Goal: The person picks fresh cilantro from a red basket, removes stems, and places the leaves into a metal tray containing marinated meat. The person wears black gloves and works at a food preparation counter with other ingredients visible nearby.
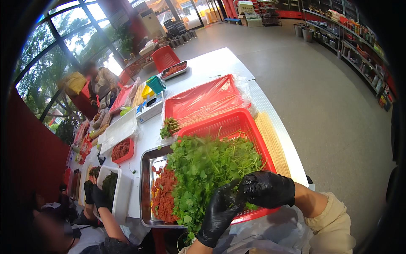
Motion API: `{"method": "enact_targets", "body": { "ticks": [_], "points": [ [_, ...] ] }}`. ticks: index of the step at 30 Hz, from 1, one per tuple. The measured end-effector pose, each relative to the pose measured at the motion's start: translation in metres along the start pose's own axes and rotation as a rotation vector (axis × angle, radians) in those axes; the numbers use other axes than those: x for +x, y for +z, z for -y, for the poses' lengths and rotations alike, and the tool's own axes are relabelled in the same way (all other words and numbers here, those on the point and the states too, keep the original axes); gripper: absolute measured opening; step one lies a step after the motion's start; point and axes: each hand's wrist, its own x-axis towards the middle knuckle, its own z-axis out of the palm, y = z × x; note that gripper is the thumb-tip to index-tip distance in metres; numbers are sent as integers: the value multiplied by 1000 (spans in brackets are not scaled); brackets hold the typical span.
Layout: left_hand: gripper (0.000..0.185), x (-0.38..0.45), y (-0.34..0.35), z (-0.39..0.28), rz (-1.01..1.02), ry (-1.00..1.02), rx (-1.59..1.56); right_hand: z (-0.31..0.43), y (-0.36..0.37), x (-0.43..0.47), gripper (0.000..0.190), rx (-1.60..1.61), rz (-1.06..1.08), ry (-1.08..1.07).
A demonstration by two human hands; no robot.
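Note:
Both my hands wear black gloves and meet over the near edge of a red plastic basket [269, 158]. The fingers of my left hand [219, 211] are bent up towards my right hand [268, 189], which is curled with its back to me. A bit of green shows between them, but what they hold is mostly hidden. Just beyond lies a large heap of fresh cilantro [212, 162], spilling over the basket's left side. It partly covers a stainless steel tray [146, 187] holding reddish minced meat [164, 193].
Bamboo skewers [272, 143] lie right of the basket. Behind it, a plastic-lined red tray [203, 98] holds skewers with green-wrapped ends [169, 127]. A red tub of meat [123, 150] stands left. A co-worker's gloved hands [95, 193] work beside a white bin [122, 190]; another person [103, 84] is farther back.

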Motion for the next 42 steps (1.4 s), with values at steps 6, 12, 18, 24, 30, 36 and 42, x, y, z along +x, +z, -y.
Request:
{"method": "enact_targets", "body": {
  "ticks": [6,12,18,24,30,36,42],
  "points": [
    [23,4,-26,23,134,7,84,3,6,-1,23,-250,52,-85],
    [24,9,-26,23,41,-145,-268,21,8,-19,32,-634,-103,-107],
    [28,11,-26,28,99,-178,-505,2,26,-32,31,-761,-75,-182],
    [28,9,-22,25,104,-168,-535,3,30,-31,31,-770,-122,-160],
    [26,5,-18,28,68,-153,-539,0,20,-30,23,-290,-131,69],
    [23,3,-12,33,-24,-30,-280,10,16,-25,18,-163,-140,181],
    [21,2,-13,36,-21,38,-164,17,8,-19,16,155,-166,433]
  ]
}}
